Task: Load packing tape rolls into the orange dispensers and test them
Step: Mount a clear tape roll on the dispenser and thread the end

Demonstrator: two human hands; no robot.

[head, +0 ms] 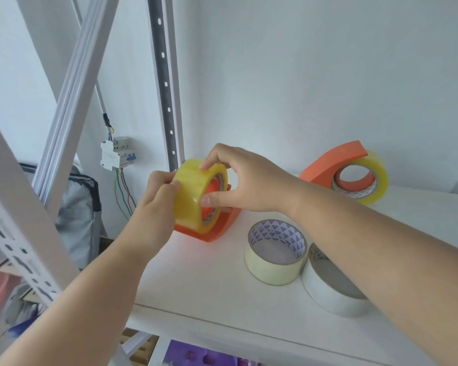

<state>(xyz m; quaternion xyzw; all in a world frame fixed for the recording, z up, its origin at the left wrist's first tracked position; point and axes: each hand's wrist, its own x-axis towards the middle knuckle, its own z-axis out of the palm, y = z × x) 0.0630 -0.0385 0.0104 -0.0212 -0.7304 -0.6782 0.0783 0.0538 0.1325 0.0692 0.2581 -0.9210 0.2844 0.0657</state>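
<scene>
While both bare forearms reached in from the lower edge of the view, the white shelf point(222, 291) filled most of the lower half, backed by a pale wall and flanked on the left by a perforated grey upright point(167, 101). A slanted white rail point(72, 96) crossed the left side, with a small circuit breaker point(117, 155) and its coloured wires fixed to the wall behind it.

On the shelf, a second orange dispenser point(325, 165) stood at the back right, already carrying a clear yellowish roll point(373, 180). Nearer the front lay a white tape roll point(328, 294), partly hidden by the right forearm, touching a cream tape roll point(273, 270) whose core bore a purple triangle print.

At the shelf's left end, the orange dispenser point(214, 231) rested on the surface with a yellow tape roll point(193, 191) seated upright in it. The right hand point(246, 178) gripped that roll, fingers curled over its top and thumb pressed at the open side by the core. The left hand point(159, 191) pinched the roll's outer band on the left, thumb laid against the tape face.
</scene>
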